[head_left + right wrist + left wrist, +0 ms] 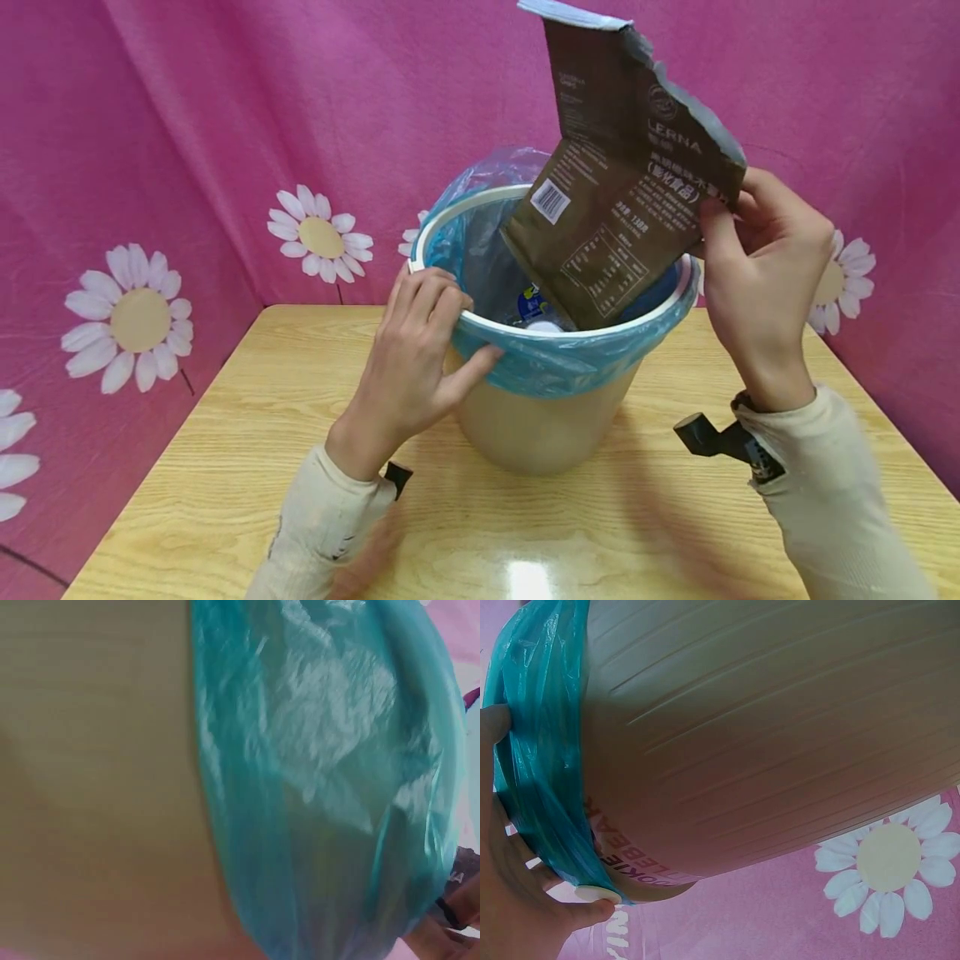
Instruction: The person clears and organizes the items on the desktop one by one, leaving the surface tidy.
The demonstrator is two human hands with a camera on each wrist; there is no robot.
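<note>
My right hand (761, 275) pinches a torn brown packet (618, 179), its lower end already inside the bin (540, 417) on the table (225, 467). My left hand (416, 350) grips the bin's rim over the blue liner (570, 362). Litter lies inside; pink daisy cloth (187, 125) hangs behind.

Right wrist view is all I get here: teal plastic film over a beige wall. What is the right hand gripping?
Observer: The right hand pinches a torn brown food packet by its edge; its lower corner dips into the bin.
Reviewer: And the other hand?
Observer: The left hand holds the bin's white rim ring, fingers hooked over it, thumb on the blue liner bag.
Reviewer: Anything inside already?
Observer: Yes, something white and blue lies at the bottom; I cannot tell what.
</note>
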